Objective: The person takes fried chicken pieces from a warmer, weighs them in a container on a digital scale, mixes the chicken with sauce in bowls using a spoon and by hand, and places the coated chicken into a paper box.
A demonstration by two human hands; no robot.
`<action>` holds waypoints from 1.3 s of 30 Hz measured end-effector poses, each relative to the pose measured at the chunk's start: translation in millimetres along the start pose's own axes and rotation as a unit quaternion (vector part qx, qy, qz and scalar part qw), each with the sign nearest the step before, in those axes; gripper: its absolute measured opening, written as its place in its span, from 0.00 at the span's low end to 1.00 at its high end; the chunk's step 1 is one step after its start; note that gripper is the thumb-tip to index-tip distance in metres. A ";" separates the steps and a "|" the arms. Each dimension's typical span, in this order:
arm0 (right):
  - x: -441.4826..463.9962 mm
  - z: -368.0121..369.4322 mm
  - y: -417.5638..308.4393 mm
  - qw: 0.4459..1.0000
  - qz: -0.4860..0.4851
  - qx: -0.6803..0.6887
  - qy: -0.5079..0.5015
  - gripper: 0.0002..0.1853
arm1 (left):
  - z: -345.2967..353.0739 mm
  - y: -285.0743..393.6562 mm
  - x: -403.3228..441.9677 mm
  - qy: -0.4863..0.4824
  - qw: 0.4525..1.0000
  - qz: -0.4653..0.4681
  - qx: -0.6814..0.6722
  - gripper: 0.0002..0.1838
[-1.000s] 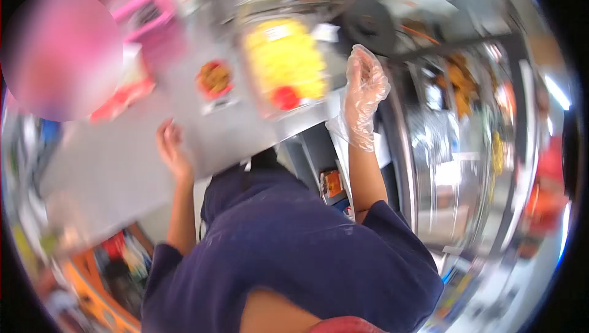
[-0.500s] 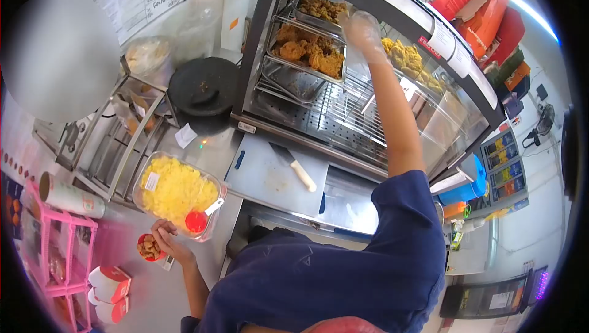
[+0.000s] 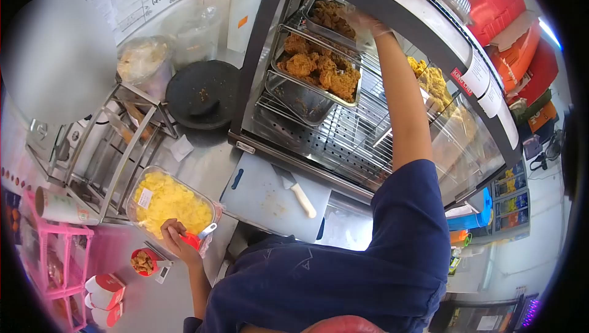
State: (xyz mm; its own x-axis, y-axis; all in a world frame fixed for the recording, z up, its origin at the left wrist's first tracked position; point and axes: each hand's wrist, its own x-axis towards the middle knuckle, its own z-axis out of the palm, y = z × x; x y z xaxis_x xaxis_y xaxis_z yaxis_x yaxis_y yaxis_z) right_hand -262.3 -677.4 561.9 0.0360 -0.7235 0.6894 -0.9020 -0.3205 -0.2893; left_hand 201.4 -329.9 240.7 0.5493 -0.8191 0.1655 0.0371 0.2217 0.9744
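My right hand (image 3: 363,25), in a clear plastic glove, reaches into the heated display cabinet (image 3: 334,170). It is at the right side of the upper metal tray (image 3: 328,34) of small dark fried pieces (image 3: 331,17); its fingers are blurred. Below that sits a tray of larger fried chicken pieces (image 3: 319,69). My left hand (image 3: 176,239) is over the near edge of a clear tub of yellow food (image 3: 169,201), fingers loosely curled, beside a red scoop (image 3: 191,240) with a white handle. A red cup of brown fried pieces (image 3: 143,262) stands below it on a small scale (image 3: 163,273).
A white cutting board (image 3: 264,201) with a knife (image 3: 299,198) lies before the cabinet. A black round pan (image 3: 202,97) and a metal rack (image 3: 113,155) stand at the left. Pink baskets (image 3: 58,253) and red-white boxes (image 3: 105,293) are at lower left. Yellow fried pieces (image 3: 432,81) sit behind the glass.
My left hand has moved from beside the red cup to the tub's edge near the scoop. My right hand has gone further in at the upper tray. The view has shifted slightly.
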 end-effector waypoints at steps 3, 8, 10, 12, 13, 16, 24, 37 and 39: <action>-13.8 8.7 -30.1 0.990 0.011 0.093 -0.108 0.23 | 5.3 1.2 4.5 -0.008 1.000 0.010 0.007 0.13; 2.7 35.3 -24.9 0.954 0.054 -0.065 -0.287 0.23 | 8.9 -1.7 7.4 -0.007 1.000 0.016 0.007 0.13; 4.8 40.0 -30.9 0.911 0.018 -0.219 -0.348 0.22 | 9.2 -1.9 4.5 -0.006 1.000 0.003 0.007 0.13; 13.1 45.5 -36.4 0.828 -0.101 -0.390 -0.390 0.19 | 7.5 -2.2 0.7 -0.012 1.000 -0.001 0.002 0.13; 16.5 48.2 -36.1 0.778 -0.179 -0.450 -0.401 0.17 | 5.9 -2.9 -0.7 -0.014 1.000 -0.003 -0.002 0.13; 36.9 64.9 18.0 0.734 -0.321 -0.440 -0.405 0.11 | -0.5 -7.0 -4.1 -0.004 1.000 0.003 -0.006 0.13; 36.9 79.7 48.0 0.825 -0.239 -0.316 -0.402 0.11 | -8.7 3.2 -4.4 0.005 1.000 0.011 -0.008 0.12; -5.2 17.0 39.0 0.662 0.314 0.680 -0.015 0.04 | -39.0 -3.3 -15.8 0.033 0.999 0.013 0.003 0.13; -9.7 8.7 39.8 0.485 0.382 0.785 0.056 0.04 | -41.5 0.3 -16.7 0.032 0.999 0.006 0.009 0.13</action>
State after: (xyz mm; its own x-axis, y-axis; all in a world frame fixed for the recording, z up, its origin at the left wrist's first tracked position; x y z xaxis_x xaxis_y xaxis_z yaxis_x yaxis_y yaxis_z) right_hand -294.8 -688.4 537.9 -0.1531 -0.9882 -0.0100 0.8081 -0.1193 -0.5769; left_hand 226.9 -294.2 231.9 0.6016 -0.7810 0.1676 0.0153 0.2210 0.9752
